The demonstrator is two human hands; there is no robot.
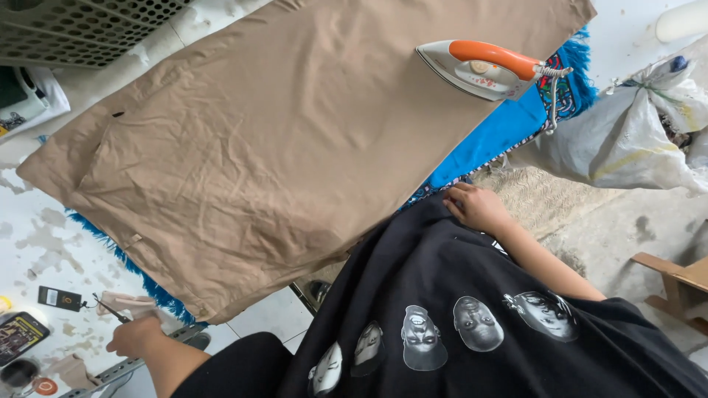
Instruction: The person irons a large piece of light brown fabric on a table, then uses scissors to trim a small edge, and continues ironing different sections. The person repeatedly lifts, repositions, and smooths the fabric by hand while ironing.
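A large tan garment (280, 140) lies spread flat over a blue fringed blanket (501, 133). A white iron with an orange handle (487, 68) rests on the garment's far right corner, with no hand on it. My right hand (479, 208) lies at the edge of the black printed shirt (442, 295) I wear, fingers curled into its fabric. My left hand (134, 337) is low at the left, closed around a thin dark tool (110, 309) beside a pinkish scrap of cloth (136, 302).
A grey perforated crate (81, 29) stands at the top left. White sacks (634, 133) are piled at the right, above a wooden piece (678, 276). A phone (21, 335), a black tag (59, 298) and a metal rail (110, 371) lie on the stained white floor at the lower left.
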